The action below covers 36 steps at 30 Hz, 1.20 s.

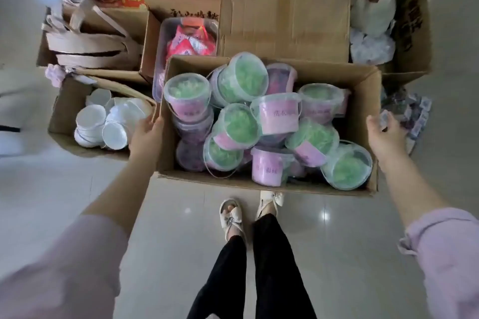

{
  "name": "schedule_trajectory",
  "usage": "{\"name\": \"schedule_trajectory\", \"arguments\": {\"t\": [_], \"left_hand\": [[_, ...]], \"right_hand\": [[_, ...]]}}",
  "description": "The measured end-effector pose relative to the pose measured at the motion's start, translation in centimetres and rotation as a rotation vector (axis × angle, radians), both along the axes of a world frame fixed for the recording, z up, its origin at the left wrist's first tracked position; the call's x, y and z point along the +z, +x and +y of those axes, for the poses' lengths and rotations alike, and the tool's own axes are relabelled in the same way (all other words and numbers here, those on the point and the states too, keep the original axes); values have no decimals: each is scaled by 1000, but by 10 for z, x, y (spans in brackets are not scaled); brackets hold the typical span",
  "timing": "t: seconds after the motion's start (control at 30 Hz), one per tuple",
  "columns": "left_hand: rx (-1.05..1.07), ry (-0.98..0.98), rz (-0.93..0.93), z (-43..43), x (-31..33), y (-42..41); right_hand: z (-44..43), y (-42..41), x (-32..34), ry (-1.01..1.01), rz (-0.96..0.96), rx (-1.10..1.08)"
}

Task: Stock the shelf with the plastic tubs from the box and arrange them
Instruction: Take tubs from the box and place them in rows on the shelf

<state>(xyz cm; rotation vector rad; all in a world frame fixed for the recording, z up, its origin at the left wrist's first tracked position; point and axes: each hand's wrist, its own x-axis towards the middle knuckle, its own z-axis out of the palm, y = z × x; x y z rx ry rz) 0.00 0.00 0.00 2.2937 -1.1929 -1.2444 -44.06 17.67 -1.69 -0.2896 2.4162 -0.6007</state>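
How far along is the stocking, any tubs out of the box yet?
Nothing looks stocked: the cardboard box is heaped with plastic tubs. In hand: left hand and right hand grip its side walls. Left: no shelf in view; all shelving and arranging.

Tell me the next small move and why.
Probably lift the box and carry it toward a shelf: the left hand and right hand grip its side walls, the tubs lie piled inside, and no shelf is in view.

Seemingly lilac sleeves [445, 254], black trousers [274, 254]
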Motion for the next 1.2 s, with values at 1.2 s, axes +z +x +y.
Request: {"name": "schedule_trajectory", "arguments": {"t": [1.2], "left_hand": [[-336,-34,-471,29,30,2]], "right_hand": [[56,19,44,193,367,1]]}}
